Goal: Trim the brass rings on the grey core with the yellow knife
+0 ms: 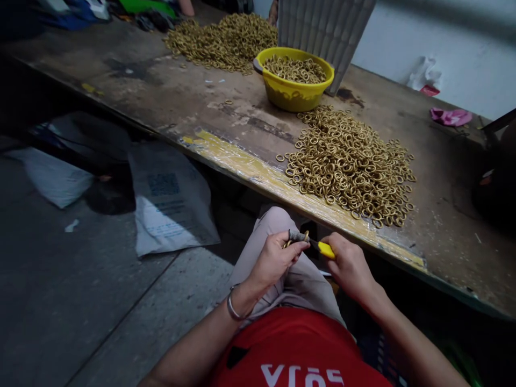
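Note:
My left hand (279, 257) is closed over my lap, pinching a brass-coloured ring (307, 236) at its fingertips. More gold metal shows between its fingers, and a grey wrap (297, 235) covers one finger. My right hand (350, 264) grips a yellow-handled tool (326, 250) that looks like a small utility knife. The tool's dark, narrow end points left and meets or nearly meets the ring; the exact contact is too small to make out. Beyond my hands, a heap of similar rings (350, 161) lies on the wooden table (161, 102).
A yellow basin (294, 97) full of rings stands behind the near heap. Farther back lie another ring pile (226, 43) and an upright grey ribbed crate (322, 32), with part of another person's hand beside it. White sacks (173, 199) sit on the floor, left, under the table edge.

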Action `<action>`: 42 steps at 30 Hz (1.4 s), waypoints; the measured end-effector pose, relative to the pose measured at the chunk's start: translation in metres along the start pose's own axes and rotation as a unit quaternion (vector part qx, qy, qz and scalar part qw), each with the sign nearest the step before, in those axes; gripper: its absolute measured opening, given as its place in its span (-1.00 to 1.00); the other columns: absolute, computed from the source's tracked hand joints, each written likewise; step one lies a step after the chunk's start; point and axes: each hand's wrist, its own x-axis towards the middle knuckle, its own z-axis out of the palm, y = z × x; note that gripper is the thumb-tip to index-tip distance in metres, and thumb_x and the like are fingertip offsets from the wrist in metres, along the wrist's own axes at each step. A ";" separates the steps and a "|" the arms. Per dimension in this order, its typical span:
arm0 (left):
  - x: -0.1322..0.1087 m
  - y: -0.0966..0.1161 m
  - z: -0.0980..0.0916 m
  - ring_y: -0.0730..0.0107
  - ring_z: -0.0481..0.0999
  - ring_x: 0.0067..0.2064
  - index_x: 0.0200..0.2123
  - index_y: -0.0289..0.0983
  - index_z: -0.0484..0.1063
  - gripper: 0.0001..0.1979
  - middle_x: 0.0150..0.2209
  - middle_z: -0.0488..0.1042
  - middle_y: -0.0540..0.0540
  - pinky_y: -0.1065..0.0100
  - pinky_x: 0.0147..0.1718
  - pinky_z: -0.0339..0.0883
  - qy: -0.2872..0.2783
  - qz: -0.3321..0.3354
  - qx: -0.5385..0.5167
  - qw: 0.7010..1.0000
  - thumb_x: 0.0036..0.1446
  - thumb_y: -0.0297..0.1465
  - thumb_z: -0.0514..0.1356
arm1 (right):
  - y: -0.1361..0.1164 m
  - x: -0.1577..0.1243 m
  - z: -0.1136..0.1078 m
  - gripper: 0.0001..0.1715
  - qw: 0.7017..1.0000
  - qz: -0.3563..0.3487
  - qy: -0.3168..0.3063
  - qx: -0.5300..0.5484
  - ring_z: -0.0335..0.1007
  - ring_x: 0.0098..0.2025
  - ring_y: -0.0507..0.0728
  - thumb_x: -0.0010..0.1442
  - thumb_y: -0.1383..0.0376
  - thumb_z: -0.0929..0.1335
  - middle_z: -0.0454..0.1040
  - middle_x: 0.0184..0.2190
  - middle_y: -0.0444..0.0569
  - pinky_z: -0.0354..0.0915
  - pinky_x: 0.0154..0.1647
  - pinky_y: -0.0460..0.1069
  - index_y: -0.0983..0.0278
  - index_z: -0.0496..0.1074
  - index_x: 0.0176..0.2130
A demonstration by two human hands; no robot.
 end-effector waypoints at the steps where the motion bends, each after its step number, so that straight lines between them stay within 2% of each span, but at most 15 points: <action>1: 0.000 0.000 0.002 0.60 0.17 -0.62 -0.50 -0.33 0.38 -0.74 -0.64 0.26 0.09 0.51 -0.66 0.00 0.003 -0.002 0.004 1.000 0.00 -0.25 0.30 | 0.000 -0.003 0.002 -0.79 0.999 0.004 -0.008 -0.040 0.36 -0.34 0.09 0.15 0.43 0.25 0.45 -0.32 -0.02 0.15 -0.33 -0.05 0.28 0.43 -0.23; 9: 0.001 0.007 0.008 0.56 0.17 -0.57 -0.54 -0.31 0.36 -0.79 -0.64 0.26 0.08 0.49 -0.60 0.05 -0.023 0.067 0.092 0.993 0.05 -0.33 0.25 | -0.005 0.003 0.010 -0.70 0.972 0.057 -0.037 -0.226 0.39 -0.37 0.10 0.38 0.30 0.17 0.47 -0.28 0.04 0.02 -0.44 -0.03 0.29 0.44 -0.22; 13: -0.005 0.018 0.010 0.53 0.20 -0.54 -0.54 -0.30 0.38 -0.80 -0.62 0.27 0.08 0.47 -0.53 0.12 -0.032 0.105 0.103 0.989 0.07 -0.36 0.24 | 0.002 0.017 0.001 -0.76 0.957 0.099 -0.056 -0.266 0.41 -0.35 0.12 0.34 0.36 0.19 0.49 -0.25 0.06 0.00 -0.45 -0.01 0.30 0.43 -0.17; 16: -0.012 0.021 0.013 0.48 0.31 -0.44 -0.54 -0.31 0.41 -0.85 -0.53 0.38 0.01 0.45 -0.42 0.21 -0.089 0.123 0.121 0.981 0.04 -0.44 0.26 | 0.017 0.033 -0.011 -0.76 0.935 0.175 -0.037 -0.306 0.41 -0.35 0.14 0.24 0.46 0.22 0.49 -0.23 0.10 0.00 -0.44 0.00 0.33 0.42 -0.16; 19: -0.011 0.014 0.016 0.52 0.27 -0.49 -0.50 -0.33 0.44 -0.84 -0.54 0.36 0.01 0.46 -0.49 0.16 -0.123 0.053 0.079 0.988 0.05 -0.37 0.27 | 0.029 0.052 -0.016 -0.74 0.940 0.156 0.014 -0.302 0.40 -0.30 0.14 0.17 0.48 0.25 0.47 -0.20 0.06 0.04 -0.39 -0.01 0.30 0.42 -0.16; 23: 0.001 0.000 0.015 0.62 0.08 -0.62 -0.45 -0.33 0.39 -0.70 -0.65 0.22 0.11 0.51 -0.66 -0.07 -0.104 -0.050 -0.053 0.992 -0.01 -0.21 0.33 | 0.035 0.076 -0.011 -0.74 0.946 0.118 0.029 -0.302 0.38 -0.33 0.09 0.16 0.47 0.26 0.45 -0.17 0.02 0.04 -0.40 -0.01 0.27 0.42 -0.17; 26: 0.008 -0.004 0.012 0.64 0.15 -0.62 -0.35 -0.30 0.35 -0.67 -0.52 0.42 0.02 0.54 -0.69 -0.11 -0.112 -0.076 -0.146 0.980 -0.04 -0.23 0.37 | 0.035 0.089 -0.008 -0.78 0.940 0.122 0.012 -0.320 0.39 -0.34 0.09 0.20 0.46 0.24 0.44 -0.18 0.03 0.04 -0.42 -0.01 0.28 0.42 -0.19; 29: 0.011 -0.003 0.009 0.63 0.24 -0.62 -0.27 -0.29 0.36 -0.69 -0.34 0.54 -0.13 0.53 -0.71 -0.09 -0.161 -0.104 -0.230 0.954 0.01 -0.23 0.31 | 0.038 0.092 -0.010 -0.82 0.944 0.121 0.004 -0.308 0.39 -0.30 0.11 0.19 0.43 0.27 0.44 -0.19 0.06 0.10 -0.37 -0.02 0.29 0.40 -0.20; 31: 0.014 -0.004 0.008 0.60 0.27 -0.61 -0.33 -0.32 0.38 -0.69 -0.38 0.52 -0.13 0.53 -0.71 -0.07 -0.174 -0.124 -0.244 0.946 0.02 -0.19 0.29 | 0.040 0.089 -0.013 -0.85 0.957 0.120 0.025 -0.265 0.37 -0.28 0.12 0.13 0.41 0.30 0.44 -0.21 0.06 0.12 -0.33 -0.03 0.30 0.40 -0.23; 33: 0.017 -0.005 0.011 0.61 0.26 -0.63 -0.39 -0.31 0.37 -0.66 -0.50 0.44 -0.04 0.55 -0.73 -0.08 -0.144 -0.131 -0.212 0.958 -0.01 -0.16 0.32 | 0.043 0.083 -0.017 -0.94 0.977 0.122 0.063 -0.165 0.32 -0.34 0.09 0.09 0.38 0.31 0.43 -0.33 0.00 0.12 -0.34 -0.04 0.29 0.38 -0.34; 34: 0.018 -0.005 0.013 0.61 0.24 -0.64 -0.39 -0.31 0.37 -0.66 -0.55 0.40 0.02 0.56 -0.74 -0.09 -0.117 -0.119 -0.181 0.969 -0.02 -0.16 0.34 | 0.044 0.080 -0.020 -0.97 0.985 0.130 0.075 -0.084 0.28 -0.40 0.07 0.08 0.36 0.31 0.39 -0.42 -0.06 0.12 -0.37 -0.05 0.27 0.36 -0.41; 36: 0.022 -0.005 0.017 0.61 0.24 -0.65 -0.33 -0.30 0.38 -0.68 -0.55 0.41 0.05 0.56 -0.74 -0.03 -0.060 -0.059 -0.106 0.991 0.00 -0.19 0.34 | 0.044 0.072 -0.024 -0.81 0.977 0.155 0.058 0.132 0.14 -0.54 0.02 0.10 0.26 0.32 0.24 -0.60 -0.18 0.07 -0.48 -0.06 0.24 0.28 -0.51; 37: 0.023 -0.005 0.019 0.61 0.27 -0.63 -0.30 -0.30 0.40 -0.70 -0.51 0.46 0.02 0.55 -0.71 0.04 -0.035 -0.016 -0.067 0.997 0.03 -0.21 0.32 | 0.043 0.068 -0.026 -0.75 0.953 0.168 0.033 0.249 0.07 -0.59 -0.01 0.11 0.19 0.33 0.17 -0.65 -0.22 0.04 -0.54 -0.07 0.23 0.25 -0.52; 39: 0.024 -0.005 0.021 0.59 0.34 -0.57 -0.26 -0.31 0.43 -0.76 -0.39 0.54 -0.06 0.52 -0.62 0.20 0.002 0.066 0.003 0.998 0.12 -0.25 0.27 | 0.039 0.061 -0.029 -0.68 0.874 0.192 -0.034 0.445 -0.03 -0.66 -0.05 0.06 0.10 0.38 0.12 -0.68 -0.27 -0.03 -0.62 -0.10 0.23 0.24 -0.50; 42: 0.024 -0.006 0.021 0.52 0.39 -0.52 -0.25 -0.30 0.51 -0.81 -0.41 0.55 -0.05 0.46 -0.50 0.29 0.031 0.149 0.095 0.984 0.16 -0.30 0.24 | 0.033 0.052 -0.026 -0.61 0.755 0.235 -0.124 0.600 -0.07 -0.68 -0.11 -0.07 0.11 0.48 0.19 -0.64 -0.28 -0.10 -0.69 -0.16 0.25 0.26 -0.46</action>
